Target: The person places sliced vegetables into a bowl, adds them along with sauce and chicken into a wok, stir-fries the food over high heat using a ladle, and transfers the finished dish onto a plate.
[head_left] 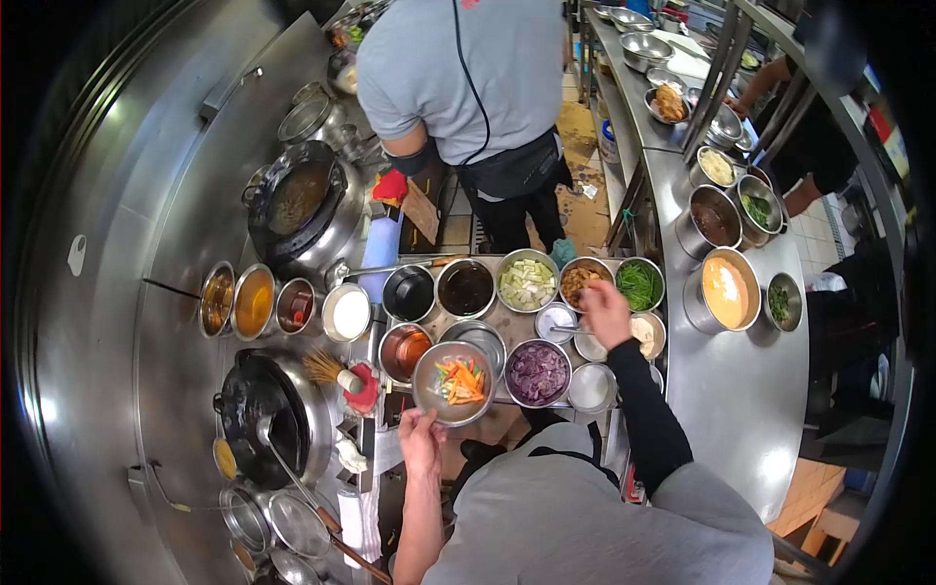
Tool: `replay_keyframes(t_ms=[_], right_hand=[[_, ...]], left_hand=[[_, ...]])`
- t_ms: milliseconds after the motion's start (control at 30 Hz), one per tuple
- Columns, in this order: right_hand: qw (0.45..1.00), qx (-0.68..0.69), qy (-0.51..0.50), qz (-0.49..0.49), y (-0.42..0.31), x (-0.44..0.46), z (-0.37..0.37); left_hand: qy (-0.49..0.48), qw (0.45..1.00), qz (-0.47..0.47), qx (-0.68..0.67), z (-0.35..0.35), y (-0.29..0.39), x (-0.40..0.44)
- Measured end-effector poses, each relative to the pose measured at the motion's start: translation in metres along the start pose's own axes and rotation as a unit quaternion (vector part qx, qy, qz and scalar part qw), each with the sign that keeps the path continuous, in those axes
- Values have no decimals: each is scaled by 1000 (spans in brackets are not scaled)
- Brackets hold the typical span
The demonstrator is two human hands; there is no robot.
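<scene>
My left hand (422, 441) grips the rim of a metal bowl (434, 402). Cut vegetables (459, 381), orange strips with some green and white pieces, lie in this bowl. Across the rows of containers, my right hand (606, 312) is at the near edge of a round container of browned pieces (577, 277). Its fingers are drawn together, and what they hold, if anything, is hidden. Close to that hand are a container of chopped green stalks (639, 285) and a small one of white powder (556, 320). Chopped purple onion (538, 372) fills a container between my hands.
On the left are a dark wok (258, 414) with a ladle (283, 453), and another wok (297, 195) farther off. A co-worker (468, 88) stands ahead, back turned. A steel counter (726, 390) on the right bears a pot of orange liquid (723, 291).
</scene>
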State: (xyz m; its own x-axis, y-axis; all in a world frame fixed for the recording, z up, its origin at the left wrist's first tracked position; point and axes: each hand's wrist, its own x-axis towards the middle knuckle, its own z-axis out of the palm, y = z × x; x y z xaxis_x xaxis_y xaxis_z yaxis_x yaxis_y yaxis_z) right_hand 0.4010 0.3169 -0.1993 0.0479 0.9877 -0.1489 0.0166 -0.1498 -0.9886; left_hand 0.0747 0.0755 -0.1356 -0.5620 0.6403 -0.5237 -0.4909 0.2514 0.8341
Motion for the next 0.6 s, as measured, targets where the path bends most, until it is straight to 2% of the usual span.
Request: replay_keyframes(t_ms=[33, 67, 100, 167, 233, 333, 500, 600], right_hand=[[980, -179, -38, -83, -12, 12, 19], [933, -311, -79, -162, -1, 33, 36], [899, -368, -125, -202, 13, 50, 54], [826, -465, -242, -209, 26, 79, 88], [756, -557, -320, -127, 53, 113, 117], [761, -596, -191, -170, 73, 115, 139], [769, -575, -226, -164, 69, 119, 144], [755, -581, -246, -181, 66, 117, 138]], left_hand=[[9, 1000, 0, -15, -11, -2, -5], [18, 999, -1, -31, -19, -6, -12], [26, 999, -2, -42, -24, -9, -17], [44, 997, -2, -63, -33, -11, -28], [54, 997, 1, -61, -37, -7, -41], [96, 991, -6, -88, -42, -13, -54], [116, 986, -4, -123, -60, -33, -62], [127, 984, -13, -125, -59, -36, -63]])
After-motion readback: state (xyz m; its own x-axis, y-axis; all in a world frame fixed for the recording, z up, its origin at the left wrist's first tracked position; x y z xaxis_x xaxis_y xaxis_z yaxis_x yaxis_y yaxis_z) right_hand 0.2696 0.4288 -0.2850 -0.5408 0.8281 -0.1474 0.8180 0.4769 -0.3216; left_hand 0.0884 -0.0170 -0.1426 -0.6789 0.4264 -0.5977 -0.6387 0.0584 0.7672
